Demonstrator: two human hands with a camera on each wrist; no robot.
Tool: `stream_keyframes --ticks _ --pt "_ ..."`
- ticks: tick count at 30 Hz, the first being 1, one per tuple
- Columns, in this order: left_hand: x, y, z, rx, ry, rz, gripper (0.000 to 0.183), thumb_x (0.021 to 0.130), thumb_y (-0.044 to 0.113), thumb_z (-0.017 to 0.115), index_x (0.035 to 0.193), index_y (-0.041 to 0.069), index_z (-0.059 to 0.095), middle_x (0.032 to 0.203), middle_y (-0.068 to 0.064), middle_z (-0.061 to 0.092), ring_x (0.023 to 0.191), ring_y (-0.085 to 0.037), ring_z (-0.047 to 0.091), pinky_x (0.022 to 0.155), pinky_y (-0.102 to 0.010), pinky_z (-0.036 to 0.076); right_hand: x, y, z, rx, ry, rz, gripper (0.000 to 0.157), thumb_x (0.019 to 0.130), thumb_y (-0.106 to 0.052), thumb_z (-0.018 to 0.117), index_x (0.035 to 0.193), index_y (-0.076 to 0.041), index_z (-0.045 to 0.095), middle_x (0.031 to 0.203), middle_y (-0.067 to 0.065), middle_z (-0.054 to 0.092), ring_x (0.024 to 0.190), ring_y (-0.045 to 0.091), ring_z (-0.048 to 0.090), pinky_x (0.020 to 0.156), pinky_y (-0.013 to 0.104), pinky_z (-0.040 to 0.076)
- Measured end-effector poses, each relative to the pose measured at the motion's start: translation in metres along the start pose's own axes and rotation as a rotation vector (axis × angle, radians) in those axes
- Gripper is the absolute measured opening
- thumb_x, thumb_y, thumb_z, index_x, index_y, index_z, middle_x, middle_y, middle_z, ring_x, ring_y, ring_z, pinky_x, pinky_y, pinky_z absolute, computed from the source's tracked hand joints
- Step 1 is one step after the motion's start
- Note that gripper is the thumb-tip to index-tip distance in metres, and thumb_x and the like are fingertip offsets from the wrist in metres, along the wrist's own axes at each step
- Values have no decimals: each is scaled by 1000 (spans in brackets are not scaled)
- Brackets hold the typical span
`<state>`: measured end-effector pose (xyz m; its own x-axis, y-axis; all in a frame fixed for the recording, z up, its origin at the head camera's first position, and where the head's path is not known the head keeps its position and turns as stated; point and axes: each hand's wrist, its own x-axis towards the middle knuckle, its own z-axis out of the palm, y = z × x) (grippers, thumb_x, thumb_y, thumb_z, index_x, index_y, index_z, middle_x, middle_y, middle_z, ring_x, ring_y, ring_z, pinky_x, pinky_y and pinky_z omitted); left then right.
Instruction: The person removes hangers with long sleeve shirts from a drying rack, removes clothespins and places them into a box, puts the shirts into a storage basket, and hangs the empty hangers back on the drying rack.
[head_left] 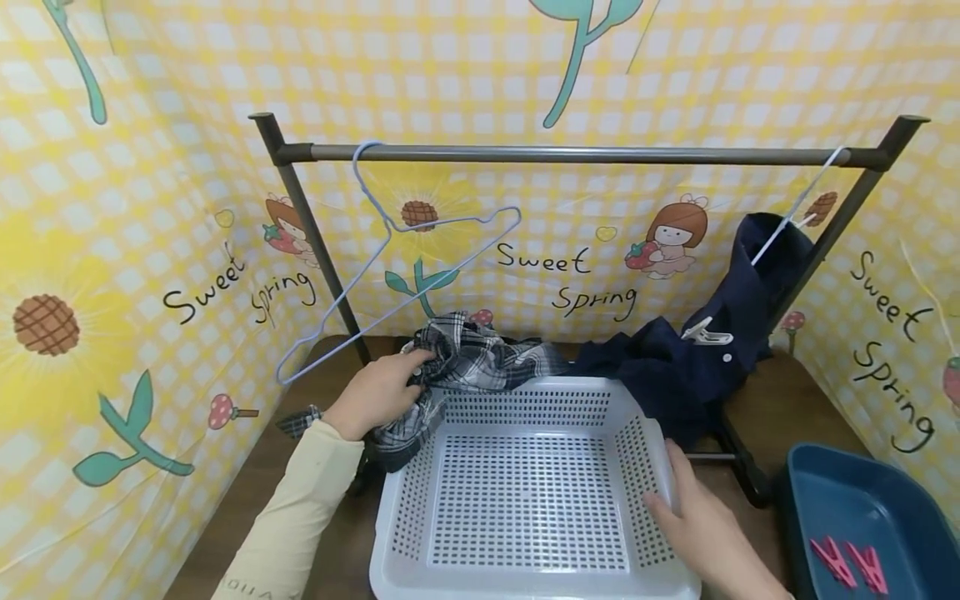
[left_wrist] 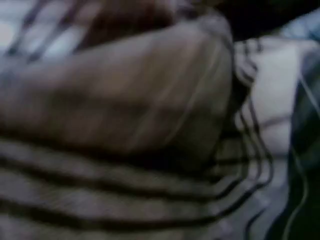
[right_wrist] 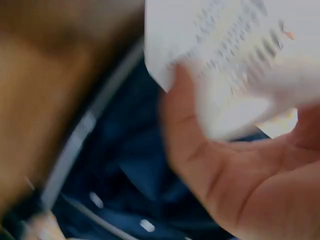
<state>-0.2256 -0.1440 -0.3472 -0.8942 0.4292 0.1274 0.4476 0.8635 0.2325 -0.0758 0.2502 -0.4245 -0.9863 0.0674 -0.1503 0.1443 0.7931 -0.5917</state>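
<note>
Blue tub (head_left: 870, 504) on brown table (head_left: 795, 400)

There is one rack (head_left: 600, 156), basket (head_left: 528, 508) and bin (head_left: 862, 483), two hangers (head_left: 390, 223) and seemingly three clips (head_left: 834, 562) and two garments (head_left: 483, 354).

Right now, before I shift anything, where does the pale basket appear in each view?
Head: lower centre, the pale basket, its right side gripped by the right hand.
Left wrist: I cannot make it out; blurred plaid cloth fills most of the picture.
Right wrist: upper right, slotted and partly blurred, behind the fingers.
Shared landmark, head and right wrist only: the navy garment.
</note>
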Motion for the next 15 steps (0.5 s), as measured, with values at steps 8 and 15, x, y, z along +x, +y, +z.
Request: stream_keyframes --ticks 8,15 --pt "7 22 -12 -142 353 48 27 93 9 55 118 12 62 111 -9 63 68 -18 54 61 -36 43 0 4 17 188 45 55 78 96 -16 46 151 -30 -7 137 35 36 95 32 61 63 42 52" --pt "17 72 -36 -440 634 256 25 93 3 55 115 13 64 115 -3 60 87 -17 57 69 -36 45 3 0 18 143 105 -15 73 96 -15 45 152 -24 0 137 32 38 104 33 59 76 49 50"
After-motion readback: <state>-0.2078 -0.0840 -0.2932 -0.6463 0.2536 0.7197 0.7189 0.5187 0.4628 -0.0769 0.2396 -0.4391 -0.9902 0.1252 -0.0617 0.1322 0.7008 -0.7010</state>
